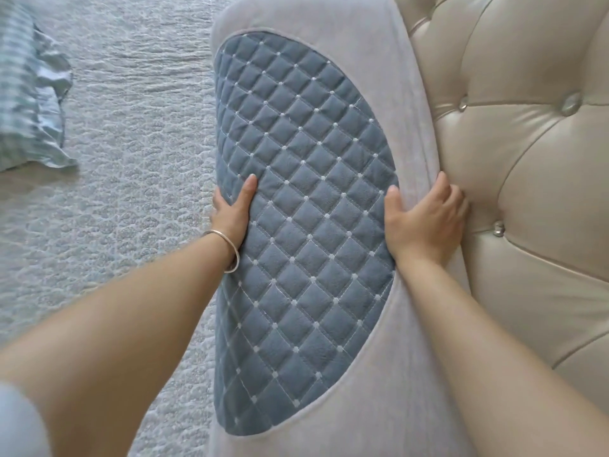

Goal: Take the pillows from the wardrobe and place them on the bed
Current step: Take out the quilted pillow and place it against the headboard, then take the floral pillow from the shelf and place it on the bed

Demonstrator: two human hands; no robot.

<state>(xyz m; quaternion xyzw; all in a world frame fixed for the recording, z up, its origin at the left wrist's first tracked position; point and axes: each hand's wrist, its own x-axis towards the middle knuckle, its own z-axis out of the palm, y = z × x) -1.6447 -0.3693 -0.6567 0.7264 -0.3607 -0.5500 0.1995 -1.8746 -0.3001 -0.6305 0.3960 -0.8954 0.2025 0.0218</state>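
Note:
A grey pillow (313,61) with a blue quilted oval panel lies along the head of the bed (125,192), against the padded headboard. My left hand (232,212) grips its left edge, thumb on the blue panel, fingers tucked under. My right hand (425,219) holds the right edge, fingers pushed between pillow and headboard. A thin bangle sits on my left wrist.
The cream tufted headboard (527,159) with silver buttons fills the right side. A pale textured bedspread covers the bed. A blue-green striped cloth with a frilled edge (29,100) lies at the far left.

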